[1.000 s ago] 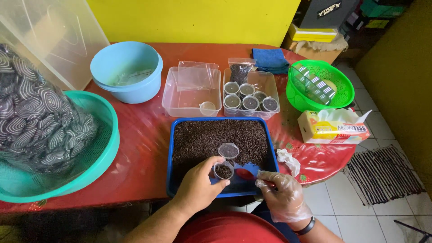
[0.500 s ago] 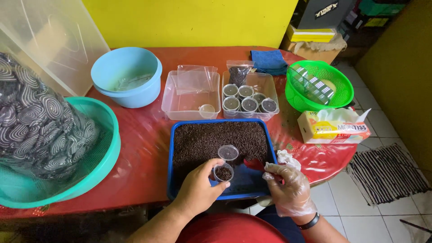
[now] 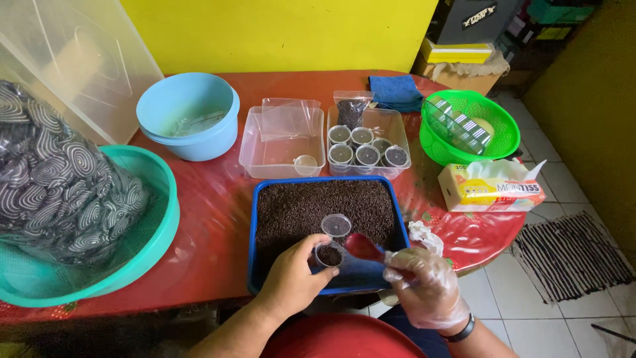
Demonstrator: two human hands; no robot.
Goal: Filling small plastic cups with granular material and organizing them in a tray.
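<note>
head view: left hand (image 3: 291, 282) grips small cup (image 3: 328, 254) over blue tray (image 3: 254, 255); gloved right hand (image 3: 424, 288) clasps red spoon (image 3: 361, 246); empty cup (image 3: 336, 225) just beyond; filled cups (image 3: 366, 146) far.

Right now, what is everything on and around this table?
table: one, red, centre
blue tray: one, holds dark grains
small cup: one, clear, in left hand
lid: one, clear, on grains
red spoon: one, in right hand
clear tubs: two, behind tray
filled cups: about six, right tub
blue bowl: one, back left
teal basin: one, left
green basket: one, right
tissue box: one, yellow
left hand: bare
right hand: gloved
</note>
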